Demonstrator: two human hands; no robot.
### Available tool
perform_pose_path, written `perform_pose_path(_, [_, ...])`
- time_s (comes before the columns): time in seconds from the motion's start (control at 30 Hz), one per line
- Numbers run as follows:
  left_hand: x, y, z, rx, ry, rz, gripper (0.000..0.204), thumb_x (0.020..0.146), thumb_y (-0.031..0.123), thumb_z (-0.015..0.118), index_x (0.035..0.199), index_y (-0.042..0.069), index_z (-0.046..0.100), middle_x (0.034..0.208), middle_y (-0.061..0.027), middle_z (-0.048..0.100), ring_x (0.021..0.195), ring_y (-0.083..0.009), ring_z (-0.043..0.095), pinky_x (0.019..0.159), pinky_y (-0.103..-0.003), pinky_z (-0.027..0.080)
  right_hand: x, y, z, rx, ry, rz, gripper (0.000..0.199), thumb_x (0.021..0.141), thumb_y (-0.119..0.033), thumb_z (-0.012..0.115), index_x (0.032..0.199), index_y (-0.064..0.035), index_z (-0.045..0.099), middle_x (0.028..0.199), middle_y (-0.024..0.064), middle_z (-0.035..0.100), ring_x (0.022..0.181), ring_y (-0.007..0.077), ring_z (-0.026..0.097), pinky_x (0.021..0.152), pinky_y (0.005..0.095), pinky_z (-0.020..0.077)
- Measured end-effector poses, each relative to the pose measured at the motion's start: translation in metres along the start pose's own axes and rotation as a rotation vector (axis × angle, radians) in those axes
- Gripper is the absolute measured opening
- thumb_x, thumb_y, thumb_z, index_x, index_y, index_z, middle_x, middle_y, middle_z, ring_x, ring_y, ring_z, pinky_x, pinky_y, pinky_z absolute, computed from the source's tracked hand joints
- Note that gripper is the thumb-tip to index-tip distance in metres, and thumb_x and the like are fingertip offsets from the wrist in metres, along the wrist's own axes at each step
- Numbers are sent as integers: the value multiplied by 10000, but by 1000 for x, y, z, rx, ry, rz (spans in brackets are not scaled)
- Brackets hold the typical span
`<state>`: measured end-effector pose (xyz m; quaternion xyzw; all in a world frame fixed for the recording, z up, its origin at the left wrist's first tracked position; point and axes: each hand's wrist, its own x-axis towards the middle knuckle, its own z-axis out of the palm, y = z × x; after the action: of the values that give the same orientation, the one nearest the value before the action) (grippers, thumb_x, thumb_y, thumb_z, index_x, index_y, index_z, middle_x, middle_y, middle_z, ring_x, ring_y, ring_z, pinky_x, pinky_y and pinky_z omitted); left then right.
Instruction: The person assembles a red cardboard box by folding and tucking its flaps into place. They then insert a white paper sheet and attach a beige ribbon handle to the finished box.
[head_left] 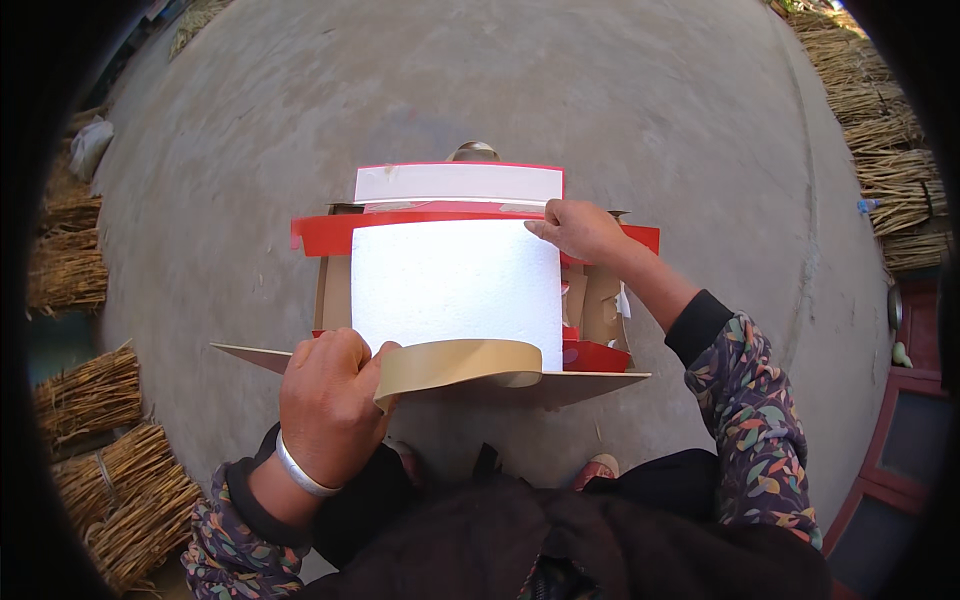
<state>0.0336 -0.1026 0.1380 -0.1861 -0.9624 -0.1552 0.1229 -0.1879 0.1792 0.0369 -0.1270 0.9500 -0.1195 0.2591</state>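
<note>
A rectangular white foam sheet lies over a red and tan cardboard box on the ground in front of me. My right hand pinches the sheet's far right corner, thumb on its face. At the near left, my left hand is closed over the edge of the box's near flap; its fingertips are hidden. Beside that hand, a wide tan strap handle arches above the flap and covers part of the sheet's near edge. Inside the box, right of the sheet, folded cardboard pieces show.
The far flap stands open with a white panel, and another strap pokes up behind it. Bundles of dry stalks line the left; more stalks lie along the right. A red-framed panel stands at the lower right.
</note>
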Motion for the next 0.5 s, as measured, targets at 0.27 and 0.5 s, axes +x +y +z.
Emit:
perform_pose_path(0.27, [1, -2, -3, -63, -26, 38, 263, 730, 64, 720, 990, 55, 682, 731, -37, 452, 682, -210, 543, 605, -351, 412, 164, -8, 10, -35, 107, 26, 639, 935, -334, 683, 1449, -39, 442, 1397, 228, 564, 1289, 365, 552, 1037, 427, 471])
perform_pose_path(0.5, [-4, -6, -13, -189, -188, -19, 431, 690, 13, 803, 1092, 93, 669, 750, -57, 544, 681, -270, 601, 561, -395, 429, 209, -20, 35, -166, 182, -23, 854, 909, -295, 700, 1570, -67, 210, 1557, 168, 405, 1422, 348, 398, 1143, 436, 381])
